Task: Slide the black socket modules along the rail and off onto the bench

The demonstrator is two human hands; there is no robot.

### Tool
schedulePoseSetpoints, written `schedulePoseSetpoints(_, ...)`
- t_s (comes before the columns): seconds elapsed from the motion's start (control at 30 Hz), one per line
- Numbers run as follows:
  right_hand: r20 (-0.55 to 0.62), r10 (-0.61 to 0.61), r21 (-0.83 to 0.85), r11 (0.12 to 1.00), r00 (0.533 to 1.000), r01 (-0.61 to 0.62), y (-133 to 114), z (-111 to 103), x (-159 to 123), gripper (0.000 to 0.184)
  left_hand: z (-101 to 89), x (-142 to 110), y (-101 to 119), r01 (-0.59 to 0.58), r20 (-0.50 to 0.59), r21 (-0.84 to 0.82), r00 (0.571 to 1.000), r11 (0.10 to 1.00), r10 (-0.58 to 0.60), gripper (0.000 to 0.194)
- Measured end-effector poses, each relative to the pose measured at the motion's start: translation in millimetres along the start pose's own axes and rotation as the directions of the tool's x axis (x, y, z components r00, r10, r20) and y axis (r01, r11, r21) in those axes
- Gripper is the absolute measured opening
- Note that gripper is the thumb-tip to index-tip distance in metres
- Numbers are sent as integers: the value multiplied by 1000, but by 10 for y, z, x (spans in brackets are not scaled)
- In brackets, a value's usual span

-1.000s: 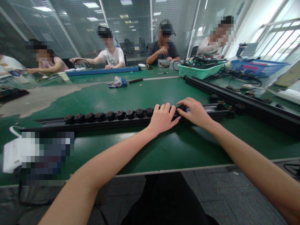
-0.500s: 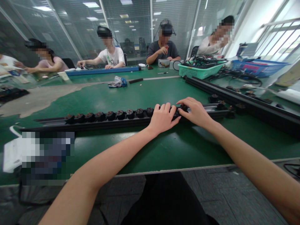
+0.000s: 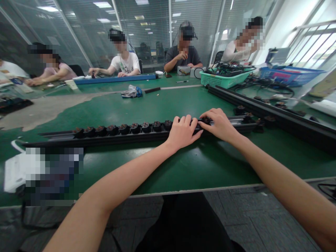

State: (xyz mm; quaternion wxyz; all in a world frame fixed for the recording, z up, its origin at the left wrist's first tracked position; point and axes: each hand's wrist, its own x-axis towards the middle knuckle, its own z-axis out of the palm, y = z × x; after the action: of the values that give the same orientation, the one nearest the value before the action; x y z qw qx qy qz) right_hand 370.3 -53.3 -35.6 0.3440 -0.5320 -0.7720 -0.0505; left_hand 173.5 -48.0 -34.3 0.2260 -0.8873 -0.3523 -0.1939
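A long black rail (image 3: 126,139) lies across the green table, with a row of small black round socket modules (image 3: 134,128) seated along its left and middle stretch. Copper-coloured contacts show on their tops. My left hand (image 3: 181,133) is closed over the rail, fingers on the far side and thumb on the near side; it hides the modules under it. Just to its right, my right hand (image 3: 219,124) pinches a black socket module (image 3: 206,120) at the rail between thumb and fingers. Beyond that hand, the rail's right part shows a bare channel (image 3: 236,120).
Loose socket modules (image 3: 239,110) lie by a second long black rail (image 3: 262,105) at right. Behind stand a green basket (image 3: 223,81) of cables and a blue basket (image 3: 291,75). A crumpled cloth (image 3: 131,92) lies mid-table. A white box (image 3: 15,171) is at near left. Several co-workers sit opposite.
My right hand has shifted slightly at the module, its thumb a little further left. My left hand and the rail stay where they were.
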Motion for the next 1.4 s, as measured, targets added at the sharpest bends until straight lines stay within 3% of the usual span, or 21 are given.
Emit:
schedulePoseSetpoints(0.3,-60,76,-101,992,995,-82,66,62,-22,30,4,-1,-2,-5,-3,6,1000,1000,5,53)
schedulePoseSetpoints(1.4,15,144,-115,983,989,-142,18,-11,16,24,10,1,-7,-15,4,24,1000,1000,14,53)
